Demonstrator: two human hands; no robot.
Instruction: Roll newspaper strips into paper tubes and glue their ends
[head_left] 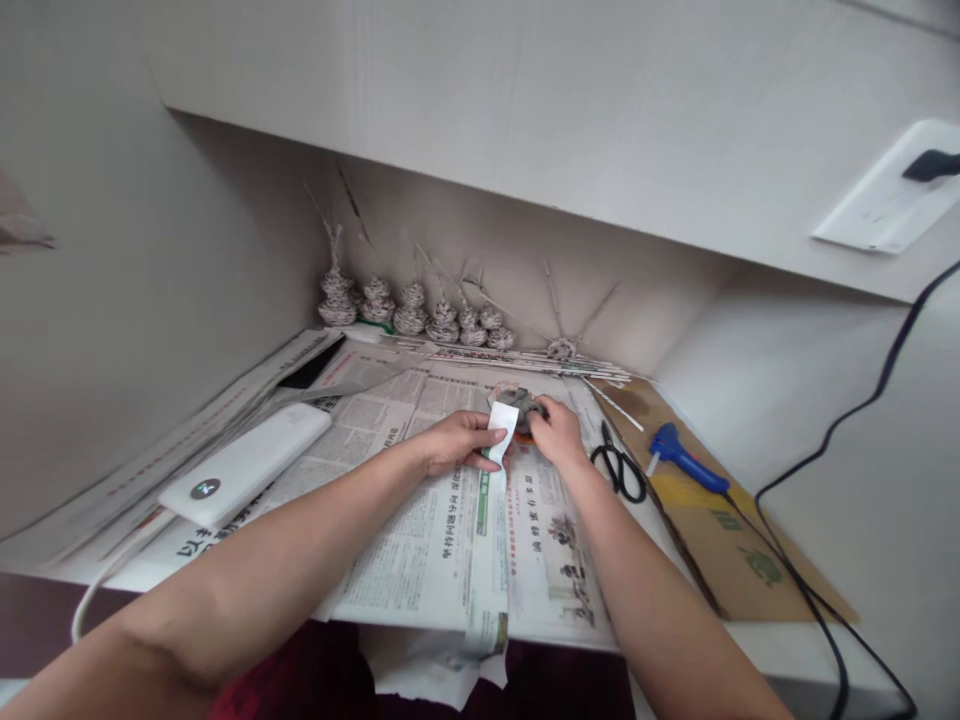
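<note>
My left hand pinches the upper end of a long, narrow paper strip, thumb on top and fingers below. From there the strip trails down over the newspaper and hangs past the table's front edge. Just right of it, my right hand has its fingers closed on a grey, crumpled cloth. A little orange shows under that cloth, too covered to make out. Black-handled scissors lie to the right of my right forearm.
Newspaper covers the table. Several woven paper gourds line the back wall, with thin paper rods before them. A blue glue gun rests on cardboard; its black cable hangs right. A white power bank lies left.
</note>
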